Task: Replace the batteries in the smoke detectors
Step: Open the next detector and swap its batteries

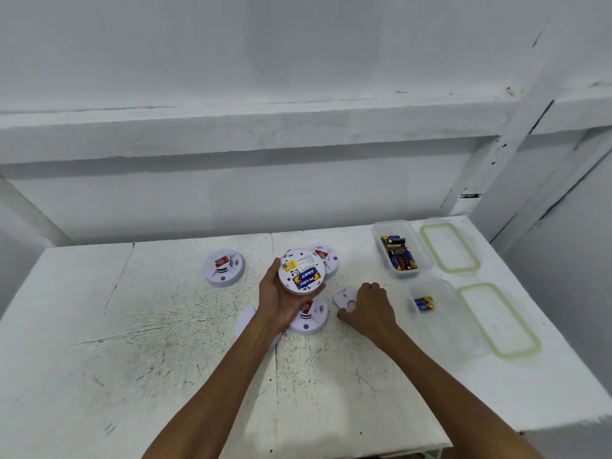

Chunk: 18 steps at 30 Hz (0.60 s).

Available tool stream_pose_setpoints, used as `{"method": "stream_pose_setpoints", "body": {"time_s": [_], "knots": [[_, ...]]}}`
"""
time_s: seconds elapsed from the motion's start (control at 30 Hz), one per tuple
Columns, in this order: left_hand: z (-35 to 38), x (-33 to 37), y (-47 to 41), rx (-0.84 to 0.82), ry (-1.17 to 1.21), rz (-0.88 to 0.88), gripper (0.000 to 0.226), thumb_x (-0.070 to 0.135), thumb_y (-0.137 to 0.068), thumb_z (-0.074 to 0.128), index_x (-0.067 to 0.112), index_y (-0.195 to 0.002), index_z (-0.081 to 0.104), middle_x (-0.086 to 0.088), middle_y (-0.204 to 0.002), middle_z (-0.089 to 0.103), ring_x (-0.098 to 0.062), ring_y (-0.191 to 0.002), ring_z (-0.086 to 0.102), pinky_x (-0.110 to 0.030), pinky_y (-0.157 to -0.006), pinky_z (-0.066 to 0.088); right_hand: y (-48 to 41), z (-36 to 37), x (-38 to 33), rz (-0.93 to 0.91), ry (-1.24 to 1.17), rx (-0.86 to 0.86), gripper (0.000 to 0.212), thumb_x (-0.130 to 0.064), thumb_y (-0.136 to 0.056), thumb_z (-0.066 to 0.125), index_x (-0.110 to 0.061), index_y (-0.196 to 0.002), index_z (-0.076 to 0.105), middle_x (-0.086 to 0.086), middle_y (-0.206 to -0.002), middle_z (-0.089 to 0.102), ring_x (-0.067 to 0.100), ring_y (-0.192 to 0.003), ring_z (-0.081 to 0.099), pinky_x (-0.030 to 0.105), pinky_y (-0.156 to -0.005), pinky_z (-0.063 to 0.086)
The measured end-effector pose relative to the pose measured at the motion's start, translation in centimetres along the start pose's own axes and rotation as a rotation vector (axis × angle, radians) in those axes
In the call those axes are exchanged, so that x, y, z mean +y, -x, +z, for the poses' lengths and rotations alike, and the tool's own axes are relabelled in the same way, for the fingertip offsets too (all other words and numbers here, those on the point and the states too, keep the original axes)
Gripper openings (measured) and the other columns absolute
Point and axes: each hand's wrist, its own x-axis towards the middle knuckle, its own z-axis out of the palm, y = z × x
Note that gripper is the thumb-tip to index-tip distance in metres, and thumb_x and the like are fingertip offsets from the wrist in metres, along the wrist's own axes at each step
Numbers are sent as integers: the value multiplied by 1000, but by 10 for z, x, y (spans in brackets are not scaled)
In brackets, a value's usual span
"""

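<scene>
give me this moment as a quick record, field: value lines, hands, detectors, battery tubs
left hand: holds open detector back up, blue batteries inside
right hand: on table over loose back cover
detectors on table: at least three, e.g. far left detector
far tub: many batteries
near tub: two batteries
lids: off, beside tubs

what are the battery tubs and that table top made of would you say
Far tub: clear, slightly frosted plastic by the look; the batteries show through its wall. Near tub: seemingly the same cloudy plastic. Table: probably wooden boards painted matt white, judging by the seams and the dark scuffs where paint has worn.
</scene>
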Motion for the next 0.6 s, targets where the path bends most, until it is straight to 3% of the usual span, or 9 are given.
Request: {"method": "stream_pose_setpoints", "body": {"time_s": [0.17, 0.3, 0.47, 0.6], "knots": [[5, -1, 0, -39, -3, -20, 55, 40, -95, 53, 7, -140, 54, -26, -135, 63, -44, -117, 61, -64, -97, 47, -3, -6, -3, -17, 48, 20, 65, -56, -84, 65, -10, -128, 48, 9, -129, 49, 25, -119, 47, 36, -85, 49], [4, -6, -3, -67, -76, 23, 51, 32, -95, 62, 9, -140, 53, -26, -147, 52, -43, -123, 58, -60, -102, 48, -1, -21, -24, -136, -372, 206, 43, -43, -93, 60, -18, -128, 57, 2, -122, 63, 17, -99, 64, 30, -81, 54], [6, -11, -7, 8, -104, 94, 83, 31, -85, 78, 7, -154, 39, -26, -146, 54, -39, -124, 59, -52, -99, 53, -1, -30, -45, -166, -688, 86, 38, -34, -88, 70, -21, -122, 61, -6, -108, 71, 10, -83, 71, 22, -70, 59], [4, -13, -10, 70, -287, 104, 51, 31, -103, 52, 1, -145, 50, -24, -136, 63, -32, -114, 66, -42, -95, 57, -5, -33, -44, -140, -896, 68, 30, -16, -89, 69, -18, -119, 65, 5, -105, 73, 10, -80, 73, 20, -62, 59]]}}
